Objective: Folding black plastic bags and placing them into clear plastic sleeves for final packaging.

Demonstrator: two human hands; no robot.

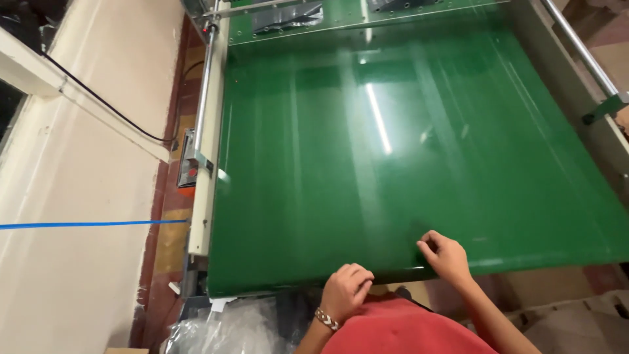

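Hands (347, 288) (447, 254) touch green belt's (393, 164) near edge.

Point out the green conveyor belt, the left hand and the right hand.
green conveyor belt (406, 151), head view, bare middle of its surface.
left hand (347, 287), head view, back of hand.
right hand (447, 254), head view, back of hand.

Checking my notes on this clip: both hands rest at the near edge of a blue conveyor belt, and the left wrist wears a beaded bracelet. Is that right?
Not quite. The conveyor belt is green, not blue, as the head view shows. The rest holds: the left hand and right hand are at its near edge, and the beaded bracelet is on the left wrist.
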